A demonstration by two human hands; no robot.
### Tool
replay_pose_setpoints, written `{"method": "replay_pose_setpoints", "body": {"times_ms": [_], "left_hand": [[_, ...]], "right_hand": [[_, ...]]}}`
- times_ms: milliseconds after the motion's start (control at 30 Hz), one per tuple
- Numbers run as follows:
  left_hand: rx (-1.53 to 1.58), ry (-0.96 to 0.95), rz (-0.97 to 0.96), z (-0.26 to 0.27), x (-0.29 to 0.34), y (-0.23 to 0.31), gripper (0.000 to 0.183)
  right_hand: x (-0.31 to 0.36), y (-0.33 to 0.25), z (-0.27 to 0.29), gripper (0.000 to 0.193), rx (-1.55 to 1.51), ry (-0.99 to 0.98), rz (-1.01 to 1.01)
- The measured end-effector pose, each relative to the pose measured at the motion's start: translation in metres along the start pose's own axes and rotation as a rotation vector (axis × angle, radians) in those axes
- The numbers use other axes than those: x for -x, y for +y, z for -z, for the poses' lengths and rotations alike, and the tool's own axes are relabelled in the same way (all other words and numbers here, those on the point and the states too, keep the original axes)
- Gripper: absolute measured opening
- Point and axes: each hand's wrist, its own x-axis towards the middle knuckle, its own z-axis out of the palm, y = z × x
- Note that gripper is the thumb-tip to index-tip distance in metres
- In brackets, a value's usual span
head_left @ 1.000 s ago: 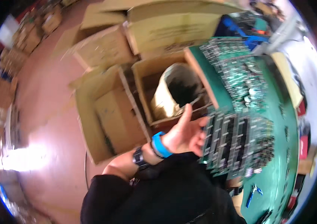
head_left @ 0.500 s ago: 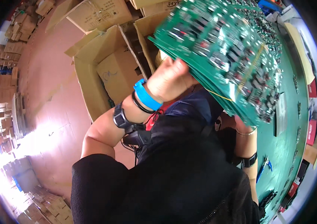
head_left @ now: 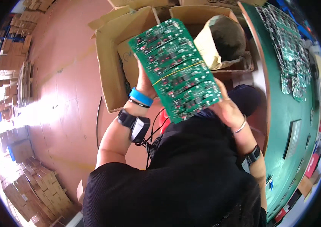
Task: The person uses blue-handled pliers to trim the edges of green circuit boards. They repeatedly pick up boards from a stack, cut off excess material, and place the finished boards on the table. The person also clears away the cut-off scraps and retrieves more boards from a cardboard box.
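A stack of green circuit boards [head_left: 179, 73] is held between my two hands, with a yellow rubber band [head_left: 179, 72] across its top. My left hand [head_left: 144, 81] grips its left edge, the fingers mostly hidden beneath. On the lower right edge, my right hand [head_left: 226, 108] is closed around the boards. The stack hangs tilted over the near rim of an opened cardboard box [head_left: 109, 72]. Small dark and red parts cover the upper board.
Right of the stack, a second cardboard box [head_left: 245, 64] holds a large paper bag [head_left: 206, 47]. Along the right runs a green-topped workbench [head_left: 277, 121] bearing more circuit boards [head_left: 290, 53] and blue-handled pliers [head_left: 270, 182]. Stacked cartons [head_left: 35, 189] stand on the left.
The stack has moved left from the workbench side to over the boxes and has turned, its top now facing me more fully. Both hands still hold it.
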Motion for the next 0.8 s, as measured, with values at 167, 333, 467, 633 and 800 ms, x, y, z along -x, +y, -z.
{"method": "replay_pose_setpoints", "body": {"times_ms": [167,333,467,633,800], "left_hand": [[-0.627,0.33,-0.079,-0.049,-0.041,-0.025,0.082],[-0.761,0.053,0.099,-0.062,-0.087,-0.046,0.076],[-0.633,0.076,0.115,-0.076,-0.12,-0.064,0.055],[-0.592,-0.037,0.286,-0.102,-0.175,-0.093,0.053],[-0.984,0.067,0.301,-0.164,-0.205,-0.13,0.075]], "right_hand": [[-0.019,-0.042,0.04,0.073,0.094,0.061,0.11],[-0.002,-0.059,0.049,0.101,0.354,0.172,0.015],[0.02,-0.057,0.04,0.069,0.086,0.353,0.155],[0.099,-0.088,0.106,0.05,-0.046,0.531,0.326],[0.13,-0.12,0.09,0.051,0.146,0.79,0.591]]}}
